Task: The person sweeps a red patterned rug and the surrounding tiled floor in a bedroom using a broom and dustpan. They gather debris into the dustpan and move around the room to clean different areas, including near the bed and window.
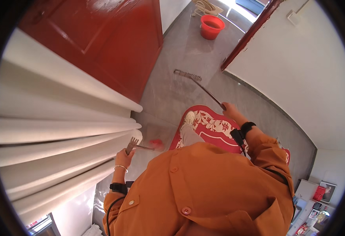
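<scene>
My right hand (231,111) is closed around the dark handle of a long thin tool (206,90). The tool's wide, toothed head (187,74) reaches out over the grey tiled floor; whether it touches the floor I cannot tell. On the other side, my left hand (124,157) grips a small fork-like tool (133,142) with several short prongs, beside the curtain edge. From near that hand a thin rod (144,147) extends to a blurred red item (156,144), whose kind is unclear.
Under my foot lies a red and cream floral mat (216,135). A red bucket (210,32) stands ahead on the floor near the doorway. Pale curtains (69,118) and a red door (116,56) flank the left; a white wall (293,67) rises on the right.
</scene>
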The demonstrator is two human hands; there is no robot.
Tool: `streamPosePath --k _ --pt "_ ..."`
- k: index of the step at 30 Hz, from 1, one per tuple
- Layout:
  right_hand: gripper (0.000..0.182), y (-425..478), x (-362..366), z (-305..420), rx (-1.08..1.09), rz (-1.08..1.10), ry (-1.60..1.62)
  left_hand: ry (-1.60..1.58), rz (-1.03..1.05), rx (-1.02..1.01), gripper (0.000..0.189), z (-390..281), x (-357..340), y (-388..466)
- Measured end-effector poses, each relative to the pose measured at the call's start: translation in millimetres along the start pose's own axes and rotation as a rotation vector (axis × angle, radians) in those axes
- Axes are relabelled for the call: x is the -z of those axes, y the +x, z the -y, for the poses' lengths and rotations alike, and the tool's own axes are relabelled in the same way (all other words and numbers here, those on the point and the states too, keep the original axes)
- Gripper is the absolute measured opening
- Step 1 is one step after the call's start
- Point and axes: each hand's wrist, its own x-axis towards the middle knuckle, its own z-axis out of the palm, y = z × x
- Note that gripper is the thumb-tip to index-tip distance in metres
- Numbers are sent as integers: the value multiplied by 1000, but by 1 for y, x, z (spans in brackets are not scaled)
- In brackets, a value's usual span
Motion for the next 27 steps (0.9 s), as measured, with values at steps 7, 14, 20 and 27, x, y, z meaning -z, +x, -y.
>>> streamPosePath --k 7,14,20,27 --pt "25 112 -45 -17 -58 -102 84 46 -39 -26 48 -91 0 91" --pt "44 113 71 -33 -122 619 309 106 -46 -35 49 -184 21 181" --pt "47 92 149 -27 -57 504 296 193 -68 -70 47 -264 55 238" --pt "42 119 137 -74 -129 45 437 236 -86 -225 43 -366 98 291"
